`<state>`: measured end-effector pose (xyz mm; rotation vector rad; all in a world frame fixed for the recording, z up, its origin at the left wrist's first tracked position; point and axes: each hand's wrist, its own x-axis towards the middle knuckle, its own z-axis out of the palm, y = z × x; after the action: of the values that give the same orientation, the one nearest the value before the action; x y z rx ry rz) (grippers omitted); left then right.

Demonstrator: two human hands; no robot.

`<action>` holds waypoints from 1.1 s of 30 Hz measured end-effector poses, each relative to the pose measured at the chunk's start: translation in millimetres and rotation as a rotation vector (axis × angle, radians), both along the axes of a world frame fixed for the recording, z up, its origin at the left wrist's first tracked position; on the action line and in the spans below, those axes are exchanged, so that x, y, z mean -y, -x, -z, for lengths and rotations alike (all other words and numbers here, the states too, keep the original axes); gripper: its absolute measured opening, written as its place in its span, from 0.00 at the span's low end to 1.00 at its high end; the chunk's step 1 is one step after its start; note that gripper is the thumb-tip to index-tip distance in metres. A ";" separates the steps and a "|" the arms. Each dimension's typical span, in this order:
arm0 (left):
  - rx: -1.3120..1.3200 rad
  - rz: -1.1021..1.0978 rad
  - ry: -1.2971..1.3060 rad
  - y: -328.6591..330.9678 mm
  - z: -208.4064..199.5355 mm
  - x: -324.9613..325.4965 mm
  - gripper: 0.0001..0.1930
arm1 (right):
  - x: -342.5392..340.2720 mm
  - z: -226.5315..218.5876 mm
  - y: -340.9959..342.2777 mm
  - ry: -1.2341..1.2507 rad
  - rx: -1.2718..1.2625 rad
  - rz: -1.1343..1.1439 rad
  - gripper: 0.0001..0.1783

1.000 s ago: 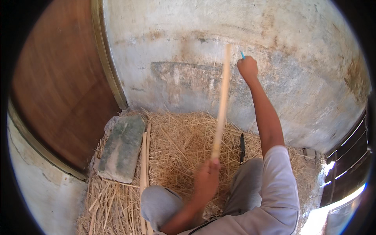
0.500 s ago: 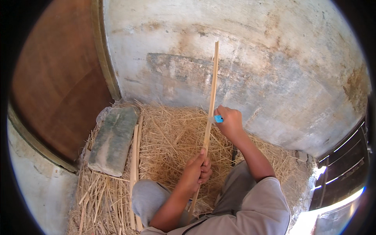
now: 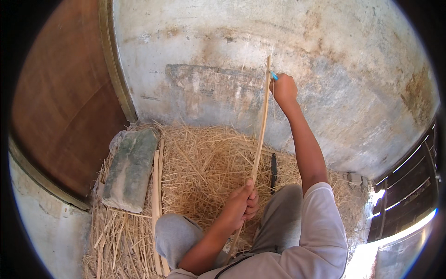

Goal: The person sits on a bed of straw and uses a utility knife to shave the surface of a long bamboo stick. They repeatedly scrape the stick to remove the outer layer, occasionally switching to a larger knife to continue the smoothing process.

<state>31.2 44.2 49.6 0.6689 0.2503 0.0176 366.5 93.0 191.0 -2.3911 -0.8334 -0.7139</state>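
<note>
A long, pale bamboo strip (image 3: pixel 263 128) slants up from my lap toward the wall. My left hand (image 3: pixel 239 205) is wrapped round its lower part, between my knees. Near the strip's top end, my right hand (image 3: pixel 284 88) is closed on a small blue-handled blade (image 3: pixel 274 75). The blade itself is mostly hidden, and the tool lies against or very close to the strip's right side. A thin sliver seems to hang beside the strip, just below the tool.
Straw-like shavings (image 3: pixel 200 153) cover the ground. A greenish-grey block (image 3: pixel 131 169) lies at left, with more bamboo strips (image 3: pixel 156 204) beside it. A dark narrow tool or bar (image 3: pixel 273 172) lies beyond my right knee. The stained wall (image 3: pixel 223 93) rises close ahead; a brown door (image 3: pixel 65 93) stands left.
My right hand has slid up and away along the strip with the blue-handled blade, nearly to the top end. The strip leans further right. The dark bar now shows more fully.
</note>
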 end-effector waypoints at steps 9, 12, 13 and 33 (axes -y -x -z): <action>-0.054 -0.121 -0.033 3.4 6.1 -18.6 0.23 | 39.6 70.0 58.4 0.161 0.420 -0.524 0.05; -0.038 -0.126 -0.050 8.1 3.6 -17.3 0.23 | 53.2 80.2 83.9 0.130 0.420 -0.621 0.10; -0.045 -0.140 -0.053 8.5 1.4 -16.6 0.23 | 55.9 83.3 89.2 0.114 0.422 -0.624 0.12; 0.003 -0.070 -0.253 5.0 -2.6 12.9 0.24 | 6.1 -39.3 -27.6 0.083 0.046 0.113 0.10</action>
<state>26.3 31.3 52.3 0.9112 0.2712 0.1188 394.0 86.9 230.2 -2.5211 -0.7648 -0.7962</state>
